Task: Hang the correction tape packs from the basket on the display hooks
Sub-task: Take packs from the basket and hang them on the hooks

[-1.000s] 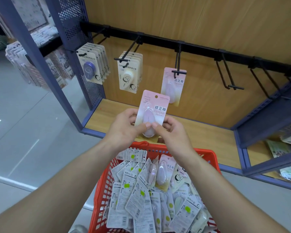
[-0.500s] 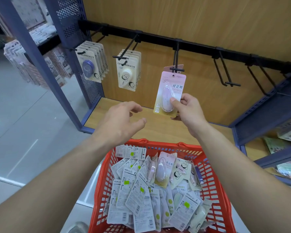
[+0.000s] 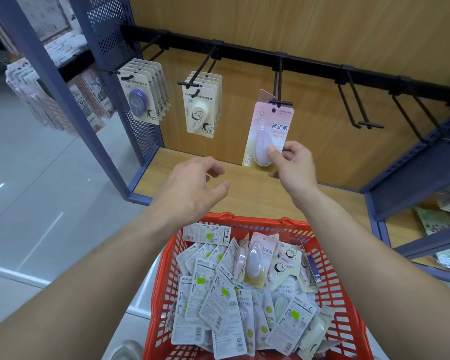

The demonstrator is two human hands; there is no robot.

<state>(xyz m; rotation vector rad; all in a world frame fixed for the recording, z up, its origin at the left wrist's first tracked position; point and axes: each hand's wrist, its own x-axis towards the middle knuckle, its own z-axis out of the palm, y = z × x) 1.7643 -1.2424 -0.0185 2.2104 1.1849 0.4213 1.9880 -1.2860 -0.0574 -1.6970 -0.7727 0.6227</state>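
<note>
At the third hook (image 3: 279,102) along the black rail (image 3: 309,67), our right hand (image 3: 294,167) holds up a pink pack (image 3: 269,136), its thumb and fingers (image 3: 272,152) pinching the lower right corner. The punched hole sits just under the hook's crossbar, and we cannot tell whether the prong is through it. We judge that the weak point: gripped so low and off to one side, the card can swing or twist, so the hole may miss the tip, or the pack may slip from the pinch and drop onto the shelf board (image 3: 257,198) or past it to the floor (image 3: 37,165). Another pink card hangs behind it, and a hard push might knock that askew. Our left hand (image 3: 192,188) hovers over the shelf edge with fingers (image 3: 215,168) loosely spread and holding nothing, so it gives no steadying. Below, the red basket (image 3: 244,219) is heaped with loose packs (image 3: 218,302); what carries it is out of sight, so a nudge from a forearm could tip it.

Purple packs (image 3: 138,100) and cream packs (image 3: 200,110) fill the two hooks to the left; two hooks to the right hang bare. Pale wood makes the board and back panel (image 3: 322,27), a blue metal frame (image 3: 421,167) closes the bay, and grey glossy floor runs off to the left.
</note>
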